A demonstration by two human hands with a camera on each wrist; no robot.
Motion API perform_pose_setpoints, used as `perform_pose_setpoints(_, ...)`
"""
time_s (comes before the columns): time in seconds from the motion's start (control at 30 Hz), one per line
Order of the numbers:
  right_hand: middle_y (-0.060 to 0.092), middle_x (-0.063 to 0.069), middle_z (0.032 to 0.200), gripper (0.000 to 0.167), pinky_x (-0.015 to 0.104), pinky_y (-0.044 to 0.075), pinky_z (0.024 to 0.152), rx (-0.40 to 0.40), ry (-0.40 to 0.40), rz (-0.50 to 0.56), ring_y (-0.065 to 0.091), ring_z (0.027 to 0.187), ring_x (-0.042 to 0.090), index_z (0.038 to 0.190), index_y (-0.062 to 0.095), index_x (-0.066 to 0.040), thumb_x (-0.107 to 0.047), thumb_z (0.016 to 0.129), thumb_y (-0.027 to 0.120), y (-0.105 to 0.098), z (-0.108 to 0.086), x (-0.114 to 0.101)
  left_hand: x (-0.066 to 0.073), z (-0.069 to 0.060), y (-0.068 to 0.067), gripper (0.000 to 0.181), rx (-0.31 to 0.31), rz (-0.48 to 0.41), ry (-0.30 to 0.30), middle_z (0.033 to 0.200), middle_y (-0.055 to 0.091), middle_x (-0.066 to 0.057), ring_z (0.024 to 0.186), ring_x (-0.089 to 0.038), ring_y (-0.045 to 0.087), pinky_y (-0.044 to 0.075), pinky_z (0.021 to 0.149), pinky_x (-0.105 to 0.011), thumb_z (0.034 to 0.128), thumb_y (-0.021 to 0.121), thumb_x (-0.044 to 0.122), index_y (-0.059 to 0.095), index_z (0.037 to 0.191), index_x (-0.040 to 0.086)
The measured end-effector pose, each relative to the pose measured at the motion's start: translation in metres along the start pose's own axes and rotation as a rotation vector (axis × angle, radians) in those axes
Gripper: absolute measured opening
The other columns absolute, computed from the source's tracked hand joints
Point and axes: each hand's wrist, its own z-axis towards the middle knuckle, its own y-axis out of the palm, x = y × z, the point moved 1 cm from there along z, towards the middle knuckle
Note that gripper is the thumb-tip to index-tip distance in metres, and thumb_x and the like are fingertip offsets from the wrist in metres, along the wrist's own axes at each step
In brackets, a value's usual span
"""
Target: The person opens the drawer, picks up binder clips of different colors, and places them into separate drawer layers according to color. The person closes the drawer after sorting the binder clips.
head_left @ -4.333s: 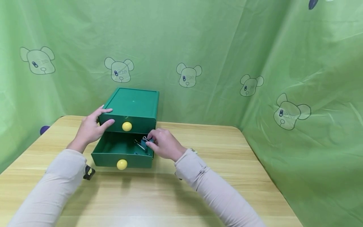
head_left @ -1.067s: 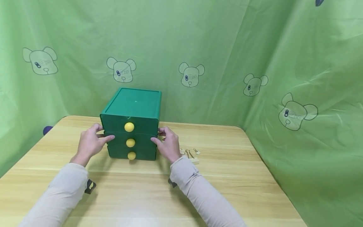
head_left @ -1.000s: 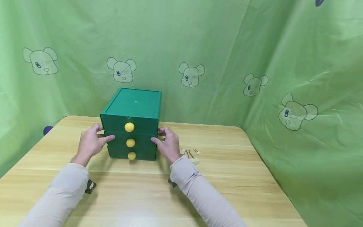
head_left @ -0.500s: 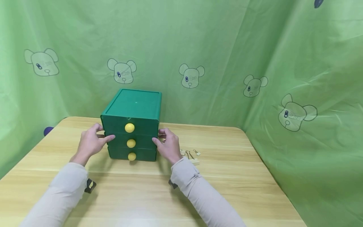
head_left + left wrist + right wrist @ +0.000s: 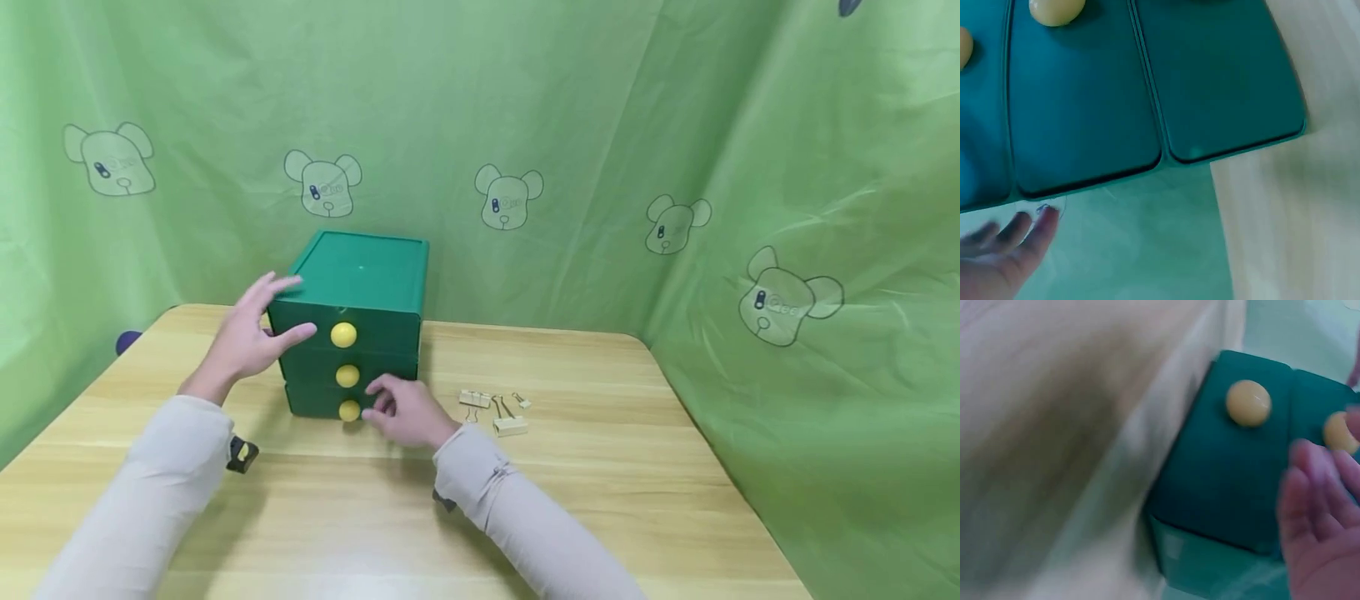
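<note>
A green drawer cabinet (image 5: 360, 275) stands on the table, its three drawers pushed in. Each drawer front bears a round yellow knob: the top knob (image 5: 343, 335), the middle knob (image 5: 347, 376) and the bottom knob (image 5: 349, 410). My left hand (image 5: 243, 337) is spread at the cabinet's upper left corner and holds nothing; whether its fingertips touch the top cannot be told. Just right of the lower knobs, my right hand (image 5: 408, 412) hovers with loosely bent fingers and nothing in them. The right wrist view shows those fingers (image 5: 1297, 481) in front of the drawer fronts.
Several pale binder clips lie on the wooden table (image 5: 585, 467) right of the cabinet, among them a wide clip (image 5: 474, 398), a large clip (image 5: 511, 427) and a small clip (image 5: 523, 402). A green curtain (image 5: 585, 167) hangs behind and to the right.
Earlier the middle drawer was pulled out, with the right hand at dark binder clips; it was then pushed in. Since then the left hand has risen and the right has moved to the lower knobs.
</note>
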Motion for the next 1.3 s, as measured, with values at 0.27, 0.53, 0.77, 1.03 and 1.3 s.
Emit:
perform_pose_setpoints(0.27,0.060,0.008,0.126,0.055,0.020,0.048,0.078,-0.240,0.080,-0.101,0.059,0.084,0.005,0.142,0.047,-0.019,-0.027,0.092,0.068,0.025,0.010,0.006,-0.002,0.004,0.006,0.064,0.014,-0.013,-0.026,0.149,0.032,-0.029,0.123,-0.051,0.044,0.039,0.097,-0.062,0.0889,0.072,0.036,0.046,0.141,0.009)
perform_pose_setpoints(0.53,0.061,0.006,0.122,0.059,0.019,0.046,0.080,-0.235,0.066,-0.130,0.056,0.082,0.003,0.145,0.045,-0.019,-0.029,0.091,0.069,0.030,0.014,0.005,-0.003,0.004,0.008,0.060,0.033,-0.028,-0.016,0.145,0.037,-0.030,0.121,-0.049,0.047,0.041,0.095,-0.061,0.0895,0.072,0.031,0.046,0.140,0.009)
perform_pose_setpoints(0.77,0.061,0.004,0.123,0.059,0.019,0.046,0.081,-0.244,0.076,-0.165,0.057,0.085,0.004,0.144,0.045,-0.020,-0.031,0.091,0.068,0.031,0.014,0.003,-0.002,0.004,0.008,0.061,0.032,-0.027,-0.018,0.143,0.039,-0.031,0.118,-0.049,0.049,0.042,0.094,-0.061,0.0897,0.071,0.030,0.046,0.140,0.009)
perform_pose_setpoints(1.03,0.064,0.002,0.119,0.060,0.018,0.047,0.083,-0.306,0.033,-0.199,0.059,0.087,0.001,0.143,0.046,-0.019,-0.033,0.090,0.070,0.031,-0.002,-0.008,0.000,0.003,0.009,0.063,0.003,-0.032,-0.034,0.146,0.037,-0.030,0.124,-0.049,0.044,0.038,0.098,-0.062,0.0908,0.070,0.033,0.043,0.142,0.009)
perform_pose_setpoints(1.3,0.066,-0.003,0.116,0.061,0.016,0.047,0.078,-0.401,-0.039,-0.220,0.057,0.078,-0.004,0.142,0.046,-0.018,-0.034,0.089,0.071,0.033,-0.031,-0.028,0.001,0.002,0.008,0.064,0.001,-0.058,-0.042,0.144,0.037,-0.032,0.117,-0.049,0.050,0.044,0.093,-0.061,0.0915,0.069,0.033,0.041,0.144,0.009)
